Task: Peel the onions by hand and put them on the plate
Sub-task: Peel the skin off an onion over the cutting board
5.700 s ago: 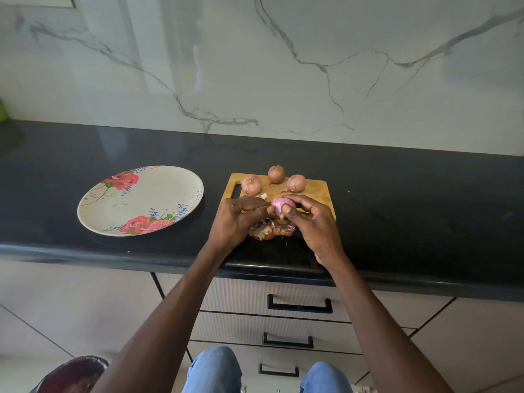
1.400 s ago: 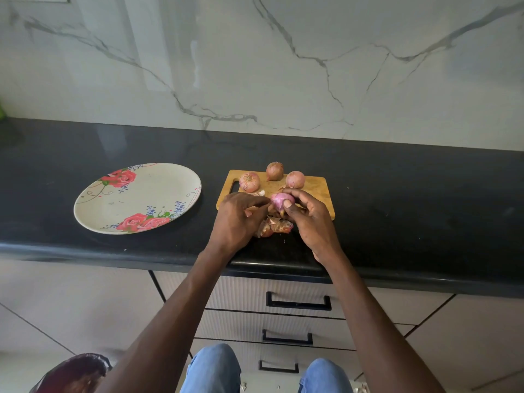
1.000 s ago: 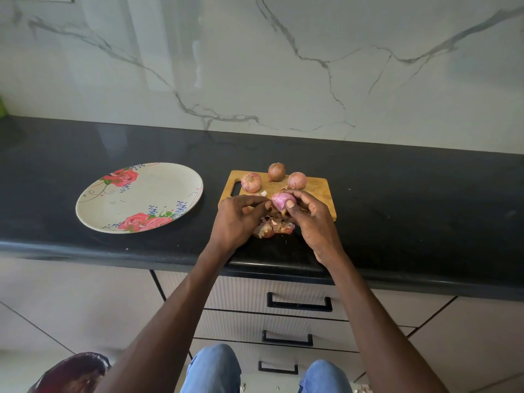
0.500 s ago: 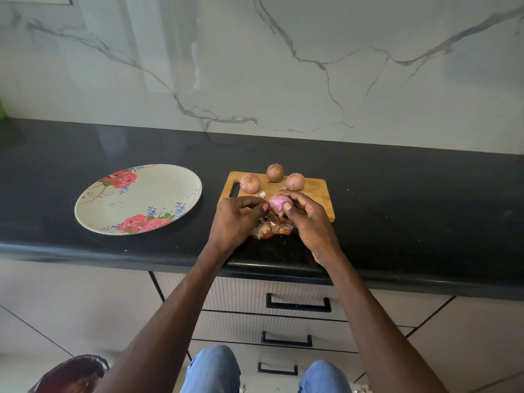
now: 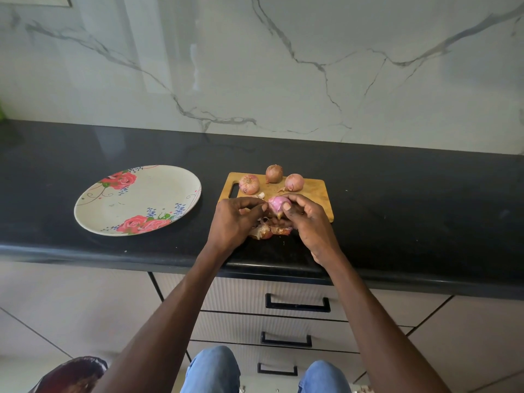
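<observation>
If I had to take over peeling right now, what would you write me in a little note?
Right hand grips the half-peeled pink onion above the cutting board. Left hand has its fingers at the onion's side, pinching at its skin.
Three unpeeled onions sit in a row at the board's far edge. Loose peels lie under the hands.
The floral plate, to the left on the black counter, holds no onions.
Left: finish this onion, plate it, then peel and plate the other three.
</observation>
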### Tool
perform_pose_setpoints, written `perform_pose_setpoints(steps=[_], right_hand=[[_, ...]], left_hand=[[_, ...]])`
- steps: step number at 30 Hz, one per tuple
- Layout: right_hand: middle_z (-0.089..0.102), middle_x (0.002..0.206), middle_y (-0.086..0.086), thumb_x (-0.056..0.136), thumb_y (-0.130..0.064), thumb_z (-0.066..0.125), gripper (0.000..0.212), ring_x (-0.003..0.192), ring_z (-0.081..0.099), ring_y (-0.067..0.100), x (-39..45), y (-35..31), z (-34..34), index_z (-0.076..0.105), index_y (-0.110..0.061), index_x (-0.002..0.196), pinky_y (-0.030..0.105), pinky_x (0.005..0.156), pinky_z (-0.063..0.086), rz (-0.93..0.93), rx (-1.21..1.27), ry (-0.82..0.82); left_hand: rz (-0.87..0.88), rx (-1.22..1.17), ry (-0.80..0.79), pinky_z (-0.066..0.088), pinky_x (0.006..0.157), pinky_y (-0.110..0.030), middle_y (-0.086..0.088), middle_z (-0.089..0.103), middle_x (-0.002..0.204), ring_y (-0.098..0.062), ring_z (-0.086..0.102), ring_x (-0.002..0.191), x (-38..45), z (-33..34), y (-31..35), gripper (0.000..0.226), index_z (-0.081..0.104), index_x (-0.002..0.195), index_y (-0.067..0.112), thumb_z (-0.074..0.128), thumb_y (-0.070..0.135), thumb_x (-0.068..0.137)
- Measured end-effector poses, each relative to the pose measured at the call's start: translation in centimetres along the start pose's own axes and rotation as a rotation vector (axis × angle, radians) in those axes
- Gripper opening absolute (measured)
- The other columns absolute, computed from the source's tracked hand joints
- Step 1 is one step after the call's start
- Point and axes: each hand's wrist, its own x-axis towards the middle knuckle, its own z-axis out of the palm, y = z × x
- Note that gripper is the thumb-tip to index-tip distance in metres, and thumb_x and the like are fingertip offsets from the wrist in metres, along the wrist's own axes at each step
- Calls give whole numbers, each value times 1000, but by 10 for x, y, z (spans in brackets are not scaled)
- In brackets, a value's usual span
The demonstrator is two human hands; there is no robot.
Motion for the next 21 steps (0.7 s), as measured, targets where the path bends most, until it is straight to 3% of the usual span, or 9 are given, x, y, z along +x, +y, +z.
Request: perform_pose_setpoints(steps=[5,9,12,14,17,21], right_hand=[[72,113,2,101,-24,59,19,110,68,20,-1,-1,0,70,-20,116,52,96,56,-2,-10,-13],[72,115,-2,102,-21,58,17,111,67,14,-2,-4,0,69,-22,116,42,96,57,10,10,-16],[71,117,-2,102,-21,58,19,112,66,13,-3,-5,0,69,-20,119,32,92,58,2,6,-8],[70,120,-2,102,-21,59,22,113,65,11,-3,-5,0,68,-18,122,27,91,56,-12,-15,4],[68,121,-8,101,-18,60,23,112,63,0,-3,-7,0,68,-23,122,17,87,53,-24,-22,11],[67,124,-8,101,-15,60,29,117,61,2,-2,-7,-2,67,-22,128,17,92,52,-11,-14,15]], left_hand=[[-6,57,40,57,67,-30,6,74,86,-8,69,76,1,2,1,11,78,96,12,67,14,95],[0,138,111,59,74,-37,-1,76,104,-15,71,84,3,2,-4,25,73,118,11,62,13,96],[35,162,158,57,71,-43,-4,77,90,-23,71,78,3,2,-5,21,77,110,11,61,21,100],[92,217,161,58,77,-37,-6,77,93,-19,71,84,3,3,-5,18,78,103,10,63,19,99],[159,227,97,45,96,-25,-5,71,121,-8,59,113,3,1,-3,24,74,119,10,67,14,95],[195,193,4,44,89,-14,-6,72,118,3,53,108,2,1,-2,27,74,118,11,69,24,95]])
